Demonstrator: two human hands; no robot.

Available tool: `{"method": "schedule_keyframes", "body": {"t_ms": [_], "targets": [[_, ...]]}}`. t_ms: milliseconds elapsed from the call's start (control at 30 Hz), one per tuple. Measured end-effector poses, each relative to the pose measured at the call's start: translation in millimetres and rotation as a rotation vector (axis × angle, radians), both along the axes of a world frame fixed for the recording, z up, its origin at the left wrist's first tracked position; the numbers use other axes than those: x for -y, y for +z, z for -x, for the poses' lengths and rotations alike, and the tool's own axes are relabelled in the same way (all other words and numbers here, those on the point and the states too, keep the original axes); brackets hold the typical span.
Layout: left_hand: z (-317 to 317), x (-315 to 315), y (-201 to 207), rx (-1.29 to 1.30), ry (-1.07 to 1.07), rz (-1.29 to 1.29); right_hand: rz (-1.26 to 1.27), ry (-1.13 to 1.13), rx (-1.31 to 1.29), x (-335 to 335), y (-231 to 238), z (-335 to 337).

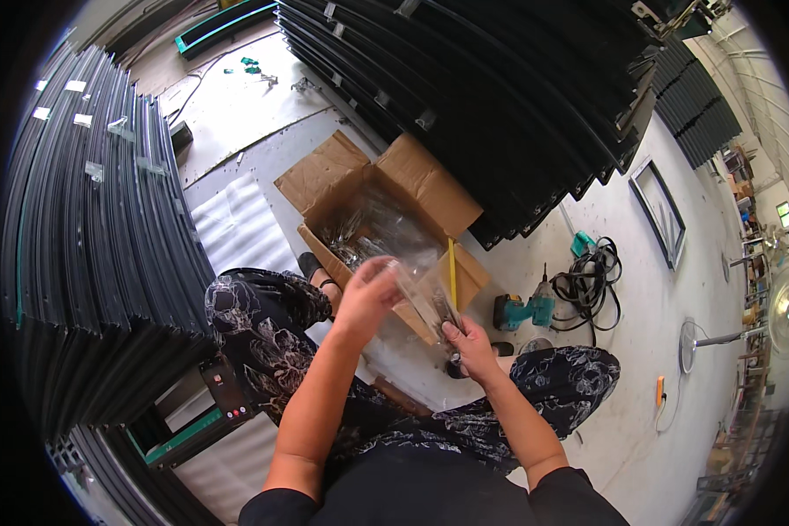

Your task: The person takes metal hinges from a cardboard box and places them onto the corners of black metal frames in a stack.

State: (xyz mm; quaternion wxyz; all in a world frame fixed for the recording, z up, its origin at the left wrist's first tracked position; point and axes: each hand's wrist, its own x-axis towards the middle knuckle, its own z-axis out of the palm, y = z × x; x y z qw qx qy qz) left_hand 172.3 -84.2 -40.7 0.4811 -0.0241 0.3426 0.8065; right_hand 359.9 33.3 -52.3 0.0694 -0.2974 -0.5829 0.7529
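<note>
A clear plastic bag (422, 291) with small dark parts in its lower end stretches between my hands. My right hand (471, 347) grips that lower end, thumb on top. My left hand (371, 294) is at the bag's upper end, its fingers bent together on the plastic and slightly blurred. Just beyond them stands an open cardboard box (419, 182) with its flaps folded out. Inside it lie more clear bags (359, 230) of shiny metal pieces, whose kind I cannot make out. A yellow strip (452, 273) runs along the box's right side.
A teal cordless drill (526, 309) and a coiled black cable (587, 282) lie on the floor to the right. Tall stacks of dark frames (96, 228) rise at the left, with dark panels (473, 96) at the far side. A standing fan (691, 346) is farther right.
</note>
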Motion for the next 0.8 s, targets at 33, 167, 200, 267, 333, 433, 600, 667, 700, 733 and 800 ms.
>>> {"method": "schedule_keyframes", "body": {"t_ms": [33,167,200,267,333,433,600,667,700,733,800], "targets": [[6.0,1.0,2.4,0.015,0.139,0.065,0.003,0.002,0.006,-2.3,-8.4,-4.1],[40.4,15.4,-24.9,-0.081,0.546,0.153,-0.003,-0.098,0.198,-21.6,-58.6,-13.7],[43.8,19.5,-20.8,-0.068,0.597,0.206,-0.046,-0.169,0.298,-26.5,-74.1,-10.3],[41.5,20.4,-18.6,-0.007,0.647,0.230,-0.308,-0.127,0.416,-37.2,-110.3,7.0],[35.7,14.1,-28.5,0.007,0.543,0.141,-0.736,-0.019,0.623,-54.1,-171.5,18.5],[30.2,6.7,-37.0,0.111,0.502,0.198,-0.909,-0.048,0.650,-42.1,-192.0,56.7],[22.3,-4.3,-26.2,0.130,0.451,0.259,-0.926,0.024,0.809,-27.3,-185.6,83.9],[24.2,-4.4,-22.8,0.116,0.451,0.289,-0.969,-0.060,0.757,-22.6,-179.3,85.9],[24.8,-6.4,-20.3,0.100,0.451,0.310,-0.968,-0.063,0.763,-22.5,-179.2,83.9],[26.4,-7.9,-23.1,0.103,0.444,0.311,-1.097,-0.101,0.715,-22.0,-178.9,81.0],[30.0,-9.0,-30.1,0.044,0.366,0.305,-1.224,-0.141,0.668,-24.3,-175.5,76.3]]}}
